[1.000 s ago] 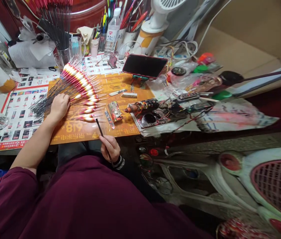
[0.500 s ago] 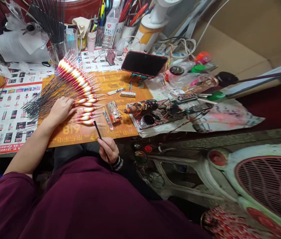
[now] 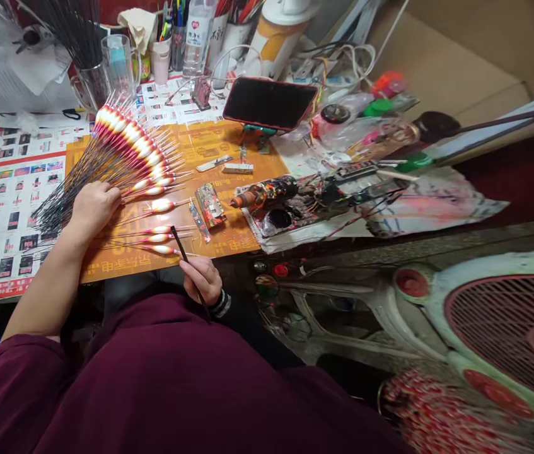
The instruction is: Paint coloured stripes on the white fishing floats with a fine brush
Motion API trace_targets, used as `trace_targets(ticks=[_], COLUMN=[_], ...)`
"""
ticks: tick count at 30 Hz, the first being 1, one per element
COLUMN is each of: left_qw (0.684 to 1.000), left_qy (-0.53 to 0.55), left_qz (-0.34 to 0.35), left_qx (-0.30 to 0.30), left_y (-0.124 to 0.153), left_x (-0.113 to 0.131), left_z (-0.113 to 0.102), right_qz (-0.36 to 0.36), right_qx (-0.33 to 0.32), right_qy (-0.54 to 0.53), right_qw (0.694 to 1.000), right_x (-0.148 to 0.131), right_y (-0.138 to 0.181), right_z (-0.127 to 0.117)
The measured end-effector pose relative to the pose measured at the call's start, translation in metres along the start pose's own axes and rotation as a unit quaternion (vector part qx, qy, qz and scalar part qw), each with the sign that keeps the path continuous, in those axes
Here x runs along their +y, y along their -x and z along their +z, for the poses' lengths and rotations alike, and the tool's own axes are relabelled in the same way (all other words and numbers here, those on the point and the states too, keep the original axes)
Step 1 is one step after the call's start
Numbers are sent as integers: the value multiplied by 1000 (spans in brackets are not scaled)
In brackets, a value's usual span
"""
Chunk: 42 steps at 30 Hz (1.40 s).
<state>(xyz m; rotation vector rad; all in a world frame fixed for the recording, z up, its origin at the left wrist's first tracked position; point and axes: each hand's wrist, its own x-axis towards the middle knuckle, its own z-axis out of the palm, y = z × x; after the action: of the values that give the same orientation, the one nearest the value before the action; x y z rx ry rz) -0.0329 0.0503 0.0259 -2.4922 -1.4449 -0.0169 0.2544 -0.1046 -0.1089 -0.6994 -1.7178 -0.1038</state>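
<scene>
A fan of thin dark rods with red, white and yellow painted float bodies point(image 3: 134, 148) lies spread on an orange printed sheet point(image 3: 210, 236). My left hand point(image 3: 91, 205) rests on the rods' stems with its fingers curled over them. My right hand point(image 3: 204, 277) sits at the table's near edge, pinching a thin dark brush point(image 3: 179, 244) that points up toward the nearest floats point(image 3: 160, 238), which lie a little apart from the rest.
A dark phone point(image 3: 269, 103) stands on a stand behind the sheet. A paint-smeared tool and wires point(image 3: 304, 198) lie to the right on stained paper. Cups of pens, a bottle point(image 3: 197, 34) and a glass of black rods point(image 3: 84, 79) crowd the back. A fan grille point(image 3: 512, 340) is at lower right.
My left hand has slid left along the stems, and the lowest few floats now lie separated from the fan. The view has tilted down slightly. My right hand keeps hold of the brush.
</scene>
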Motion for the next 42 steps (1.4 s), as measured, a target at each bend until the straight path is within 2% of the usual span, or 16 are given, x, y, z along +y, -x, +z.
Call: trace_targets(ticks=[5,10,13,18,23,28,32,36,42], left_qw=[998,992,990,990,979,976,971,963,957], left_qy=[18,78,82,53,79,115,150,170,185], left_qz=[5,23,10,-109,-186,-183,-172,-175,-171], left_qx=[-67,-99,-115,-69,-4,27,75,111,142], left_y=[9,40,59,70,66,60,61,61,61], left_x=[1,13,25,27,17,18,20,20,29], left_z=[-18,-37,-38,-19,0,7,11,12,0], right_qz=[28,44,42,58,80,86,110,163,253], right_qx=[-32,-47,-40,-46,-43,-15,19,68,91], right_qy=[24,40,31,19,-16,-11,20,14,39], right_qw=[999,997,998,997,996,996,994,984,962], right_x=[-2,-6,-7,-9,-13,-12,-9,-7,-4], right_y=[0,-2,-5,-6,-9,-21,-36,-48,-49], right_z=[-2,-6,-8,-12,-19,-31,-49,-71,-107])
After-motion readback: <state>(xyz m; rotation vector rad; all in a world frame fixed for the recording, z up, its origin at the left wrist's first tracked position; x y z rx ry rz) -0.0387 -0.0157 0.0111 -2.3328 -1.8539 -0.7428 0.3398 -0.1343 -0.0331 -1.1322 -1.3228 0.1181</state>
